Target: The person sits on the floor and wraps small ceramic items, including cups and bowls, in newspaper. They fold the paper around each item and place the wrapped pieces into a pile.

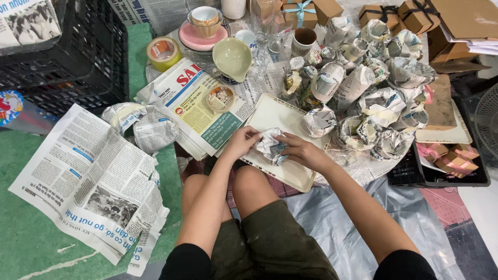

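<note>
My left hand [243, 142] and my right hand [300, 151] both grip a small bundle wrapped in crumpled newspaper [271, 146], held between them just above a cream rectangular tray [282, 115] that lies in front of my knees. What is inside the paper is hidden. Behind the tray lies a pile of several more newspaper-wrapped bundles [363, 93].
A stack of newspapers [194, 101] with a small dish [221, 97] lies left of the tray, an open sheet [91, 181] on the green mat. A black crate [67, 52], tape roll [163, 52], green bowl [232, 58], cups and brown gift boxes [410, 15] stand behind.
</note>
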